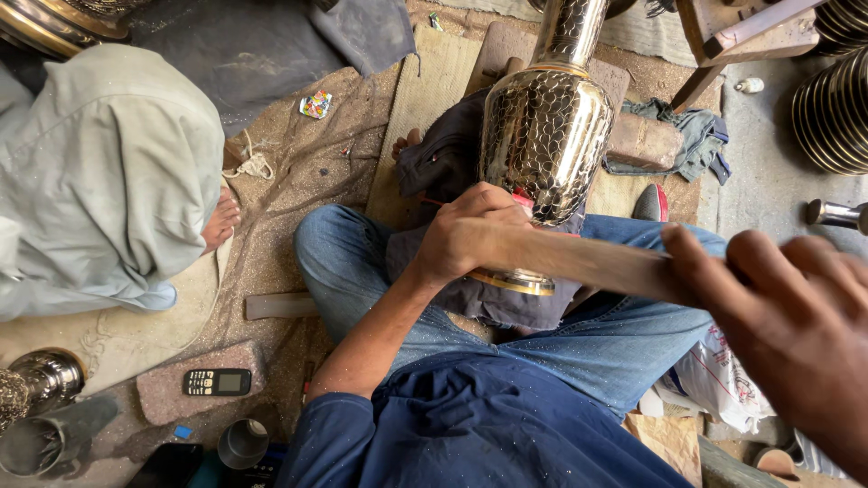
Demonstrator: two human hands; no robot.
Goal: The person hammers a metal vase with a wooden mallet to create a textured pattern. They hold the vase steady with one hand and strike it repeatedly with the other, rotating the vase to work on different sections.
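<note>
A shiny metal vase (545, 126) with a scale-like engraved pattern lies across my lap on a dark cloth (452, 163), its neck pointing away from me. My left hand (466, 235) is closed around a small tool with a red part, pressed against the vase's lower body near its base rim (515, 282). Close to the camera, my right hand (796, 334) grips a long flat wooden stick (597, 262), blurred, that reaches toward my left hand. I sit cross-legged in blue jeans and a dark blue shirt.
Another person in pale grey clothes (99, 172) sits at the left, one bare foot (220, 221) showing. A small phone (217, 382) lies on a brick. Metal cups (242, 443), another engraved vase (36, 384), stacked metal rings (836, 108) and a wooden stool (741, 36) surround me.
</note>
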